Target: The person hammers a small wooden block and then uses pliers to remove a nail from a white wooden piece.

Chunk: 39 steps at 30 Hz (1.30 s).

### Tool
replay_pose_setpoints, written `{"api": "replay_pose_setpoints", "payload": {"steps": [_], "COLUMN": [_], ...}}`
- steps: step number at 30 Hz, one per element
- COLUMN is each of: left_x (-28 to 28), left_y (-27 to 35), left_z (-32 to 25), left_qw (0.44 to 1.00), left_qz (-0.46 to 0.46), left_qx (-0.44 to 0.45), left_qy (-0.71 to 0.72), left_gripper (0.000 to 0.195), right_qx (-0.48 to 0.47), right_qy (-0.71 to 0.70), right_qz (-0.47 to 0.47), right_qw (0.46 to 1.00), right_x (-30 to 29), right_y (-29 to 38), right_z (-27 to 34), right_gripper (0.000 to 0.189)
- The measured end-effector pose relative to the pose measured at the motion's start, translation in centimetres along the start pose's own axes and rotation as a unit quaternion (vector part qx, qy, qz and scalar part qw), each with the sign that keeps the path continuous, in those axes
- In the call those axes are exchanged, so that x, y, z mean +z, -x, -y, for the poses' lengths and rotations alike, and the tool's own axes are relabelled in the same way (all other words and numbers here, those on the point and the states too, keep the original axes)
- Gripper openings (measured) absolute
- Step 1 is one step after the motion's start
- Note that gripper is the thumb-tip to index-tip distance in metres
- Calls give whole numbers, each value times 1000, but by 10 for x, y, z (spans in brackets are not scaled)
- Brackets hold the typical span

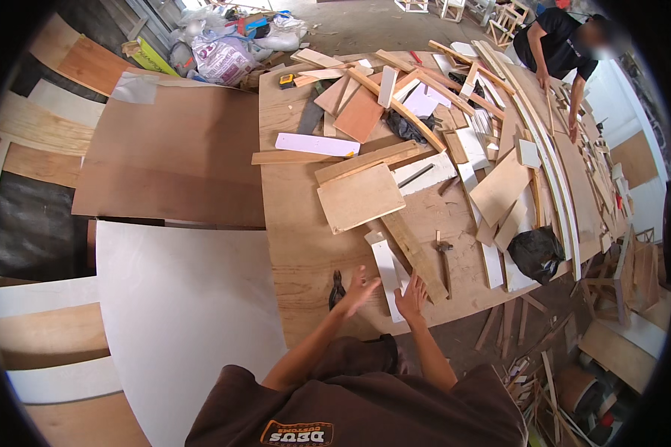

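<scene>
At the near edge of the plywood table (pixel 307 246), my left hand (pixel 359 291) hovers with fingers apart between a pair of pliers (pixel 337 289) and a white-painted board (pixel 387 274). My right hand (pixel 412 296) lies at that board's right side, fingers spread, by the lower end of a bare wooden plank (pixel 416 251); whether it presses on either piece I cannot tell. A claw hammer (pixel 445 248) lies to the right of the plank. Beyond my hands, a rectangular plywood panel (pixel 360 196) rests on other wood.
Offcuts, a pink-white strip (pixel 317 144), a tape measure (pixel 287 81) and a black plastic bag (pixel 537 254) cover parts of the table. Large sheets (pixel 184 313) adjoin its left side. A co-worker (pixel 559 44) leans over the far right side. Scrap wood (pixel 509 324) lies on the floor at right.
</scene>
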<state>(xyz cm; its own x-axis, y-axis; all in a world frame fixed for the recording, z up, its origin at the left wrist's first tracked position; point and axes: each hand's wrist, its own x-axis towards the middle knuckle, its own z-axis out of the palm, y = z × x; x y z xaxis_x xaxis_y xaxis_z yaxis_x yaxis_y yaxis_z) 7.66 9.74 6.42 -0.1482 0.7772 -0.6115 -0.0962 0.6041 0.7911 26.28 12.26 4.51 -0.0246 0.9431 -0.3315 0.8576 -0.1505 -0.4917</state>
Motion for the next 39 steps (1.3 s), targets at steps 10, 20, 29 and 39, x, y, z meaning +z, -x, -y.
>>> {"api": "replay_pose_setpoints", "payload": {"steps": [10, 20, 29, 39], "left_x": [-179, -278, -284, -313], "left_y": [77, 127, 97, 76], "left_z": [40, 112, 99, 69], "left_qw": [982, 987, 990, 998], "left_qz": [-79, -79, -71, -49], "left_qx": [11, -2, 28, 29], "left_qy": [174, 139, 116, 28], "left_gripper": [36, 29, 27, 28], "right_qx": [-98, -50, -48, -108], "right_qy": [46, -41, -90, -159], "right_qz": [-114, -20, 2, -43], "right_qw": [988, 998, 995, 980], "right_x": [32, 119, 117, 146], "right_y": [70, 167, 147, 115], "right_z": [89, 129, 128, 151], "right_gripper": [61, 46, 45, 37]}}
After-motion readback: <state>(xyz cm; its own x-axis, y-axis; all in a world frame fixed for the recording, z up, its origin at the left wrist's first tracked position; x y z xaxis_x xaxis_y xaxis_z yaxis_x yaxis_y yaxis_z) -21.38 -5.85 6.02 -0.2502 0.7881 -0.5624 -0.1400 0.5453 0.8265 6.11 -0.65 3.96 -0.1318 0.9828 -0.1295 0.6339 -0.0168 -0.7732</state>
